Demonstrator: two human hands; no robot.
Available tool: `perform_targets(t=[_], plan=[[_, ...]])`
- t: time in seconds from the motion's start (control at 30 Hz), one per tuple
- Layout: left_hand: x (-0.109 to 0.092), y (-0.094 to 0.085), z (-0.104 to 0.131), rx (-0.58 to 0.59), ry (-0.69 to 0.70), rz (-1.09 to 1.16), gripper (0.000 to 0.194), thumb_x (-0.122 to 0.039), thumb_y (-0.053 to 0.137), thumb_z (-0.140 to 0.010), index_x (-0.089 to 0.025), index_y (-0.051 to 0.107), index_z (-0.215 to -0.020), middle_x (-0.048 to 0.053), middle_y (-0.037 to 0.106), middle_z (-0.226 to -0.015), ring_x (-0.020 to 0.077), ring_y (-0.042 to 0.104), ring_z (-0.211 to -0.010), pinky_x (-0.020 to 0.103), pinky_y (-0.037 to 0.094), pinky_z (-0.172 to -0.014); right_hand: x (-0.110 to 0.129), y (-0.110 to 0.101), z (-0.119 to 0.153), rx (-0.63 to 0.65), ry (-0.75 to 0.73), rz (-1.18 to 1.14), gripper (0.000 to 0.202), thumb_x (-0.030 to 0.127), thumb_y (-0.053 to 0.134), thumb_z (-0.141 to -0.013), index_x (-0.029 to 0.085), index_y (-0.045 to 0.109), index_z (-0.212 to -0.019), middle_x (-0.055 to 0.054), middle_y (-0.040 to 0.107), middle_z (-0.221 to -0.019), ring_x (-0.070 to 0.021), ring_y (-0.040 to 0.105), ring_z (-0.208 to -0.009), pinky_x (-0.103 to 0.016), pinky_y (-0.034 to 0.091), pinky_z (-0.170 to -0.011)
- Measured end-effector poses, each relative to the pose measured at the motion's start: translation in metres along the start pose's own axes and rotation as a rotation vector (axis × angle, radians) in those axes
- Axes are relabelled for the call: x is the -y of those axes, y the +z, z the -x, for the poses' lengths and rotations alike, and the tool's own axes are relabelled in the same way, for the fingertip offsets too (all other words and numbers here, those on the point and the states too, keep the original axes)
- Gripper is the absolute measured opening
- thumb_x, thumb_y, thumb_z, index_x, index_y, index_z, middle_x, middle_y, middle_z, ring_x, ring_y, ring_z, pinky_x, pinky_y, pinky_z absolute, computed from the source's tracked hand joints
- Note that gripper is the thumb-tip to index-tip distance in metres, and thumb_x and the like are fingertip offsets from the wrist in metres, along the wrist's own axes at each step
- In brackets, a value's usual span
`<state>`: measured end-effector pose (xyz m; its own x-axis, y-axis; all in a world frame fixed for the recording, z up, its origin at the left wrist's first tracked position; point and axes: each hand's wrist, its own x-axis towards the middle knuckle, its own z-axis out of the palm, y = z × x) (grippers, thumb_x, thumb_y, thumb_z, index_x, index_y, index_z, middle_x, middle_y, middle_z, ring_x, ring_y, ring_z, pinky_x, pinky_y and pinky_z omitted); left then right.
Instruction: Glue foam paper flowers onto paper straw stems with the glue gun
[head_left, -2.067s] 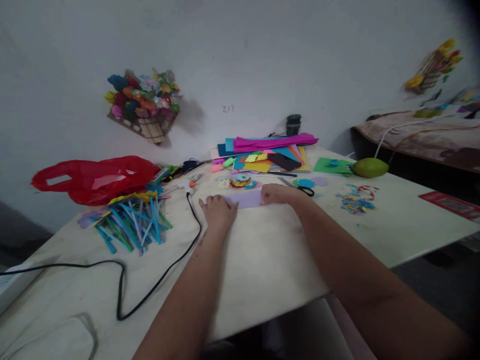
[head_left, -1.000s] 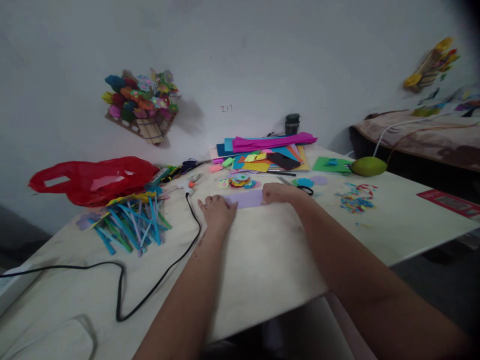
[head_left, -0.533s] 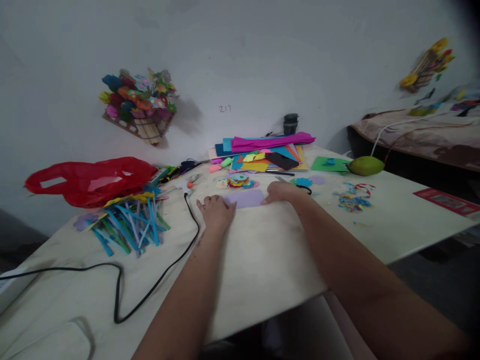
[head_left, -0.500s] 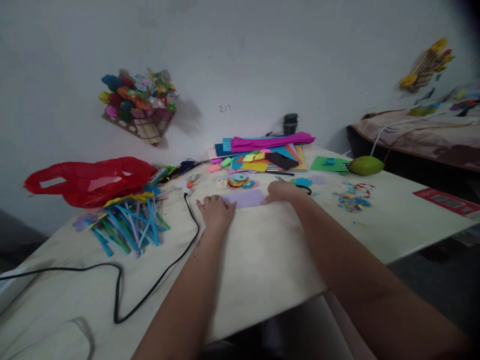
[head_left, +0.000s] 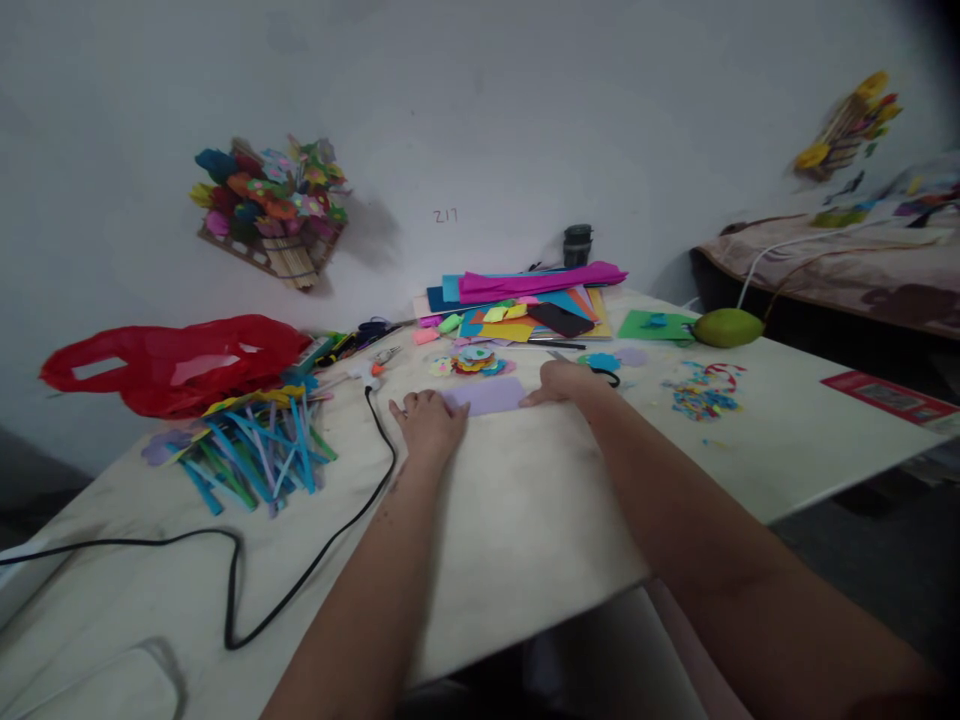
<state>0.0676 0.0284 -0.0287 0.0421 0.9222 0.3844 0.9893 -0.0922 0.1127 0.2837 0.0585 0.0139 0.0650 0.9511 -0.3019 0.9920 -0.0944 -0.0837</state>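
A lilac paper strip (head_left: 491, 397) lies flat on the table between my two hands. My left hand (head_left: 429, 422) rests at its left end, fingers spread and thumb on the strip's edge. At the right end, my right hand (head_left: 562, 383) is curled, with a fingertip touching the strip. Scissors (head_left: 606, 377) sit in the right hand; a black handle loop shows on one side and a bit of blade on the other, the rest covered by the hand. Just behind the strip is a pile of colourful paper flowers (head_left: 478, 361).
Paper strips (head_left: 262, 455) and a red plastic bag (head_left: 180, 365) lie left, near a glue gun (head_left: 367, 374) with its black cord (head_left: 234, 580). Coloured sheets (head_left: 544, 285) and a phone (head_left: 561, 319) are behind. Scraps (head_left: 701, 400) and a green mango (head_left: 727, 327) lie right.
The view has shifted very slightly. Both hands stay at the ends of the lilac strip, with no clear movement.
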Motion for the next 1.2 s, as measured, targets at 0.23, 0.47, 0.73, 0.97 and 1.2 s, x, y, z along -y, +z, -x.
perform_targets(t=[0.23, 0.47, 0.73, 0.97, 1.2], plan=[[0.008, -0.003, -0.003, 0.064, -0.008, 0.079, 0.040, -0.055, 0.039, -0.074, -0.021, 0.061, -0.073, 0.007, 0.053, -0.115, 0.0294, 0.033, -0.114, 0.056, 0.009, -0.097, -0.009, 0.005, -0.003, -0.055, -0.051, -0.019, 0.059, 0.068, 0.056, -0.054, 0.014, 0.065, -0.077, -0.016, 0.062, -0.084, -0.0312, 0.057, -0.083, -0.044, 0.042, -0.071], [0.014, -0.004, -0.006, 0.113, 0.032, 0.124, 0.036, -0.056, 0.045, -0.071, -0.024, 0.060, -0.073, 0.003, 0.051, -0.119, 0.0261, 0.034, -0.114, 0.051, 0.014, -0.098, -0.013, 0.007, -0.007, -0.186, -0.097, -0.035, 0.056, 0.060, 0.060, -0.057, 0.015, 0.064, -0.090, -0.016, 0.061, -0.096, -0.0294, 0.055, -0.089, -0.036, 0.042, -0.070], [0.014, 0.001, -0.006, 0.042, 0.088, 0.121, 0.033, -0.053, 0.046, -0.072, -0.023, 0.061, -0.073, 0.002, 0.053, -0.116, 0.0249, 0.035, -0.112, 0.051, 0.016, -0.097, 0.026, 0.005, 0.009, -0.437, -0.388, -0.208, 0.027, 0.038, 0.047, -0.076, 0.019, 0.063, -0.086, -0.004, 0.065, -0.086, -0.0156, 0.056, -0.077, -0.021, 0.036, -0.061], [0.008, 0.001, -0.004, 0.043, 0.147, 0.108, 0.029, -0.048, 0.045, -0.075, -0.024, 0.062, -0.076, 0.002, 0.052, -0.117, 0.0244, 0.036, -0.111, 0.049, 0.014, -0.099, 0.066, 0.034, 0.006, -0.358, -0.548, -0.133, 0.021, 0.035, 0.052, -0.073, 0.023, 0.065, -0.085, -0.002, 0.065, -0.086, -0.0158, 0.056, -0.079, -0.021, 0.035, -0.058], [0.021, -0.001, -0.011, 0.090, 0.027, 0.156, 0.035, -0.044, 0.035, -0.081, -0.024, 0.063, -0.088, 0.003, 0.055, -0.116, 0.0252, 0.037, -0.111, 0.047, 0.019, -0.096, 0.063, 0.039, 0.005, -0.370, -0.530, -0.207, 0.019, 0.036, 0.054, -0.073, 0.023, 0.066, -0.081, -0.001, 0.065, -0.083, -0.0133, 0.056, -0.074, -0.020, 0.032, -0.055]])
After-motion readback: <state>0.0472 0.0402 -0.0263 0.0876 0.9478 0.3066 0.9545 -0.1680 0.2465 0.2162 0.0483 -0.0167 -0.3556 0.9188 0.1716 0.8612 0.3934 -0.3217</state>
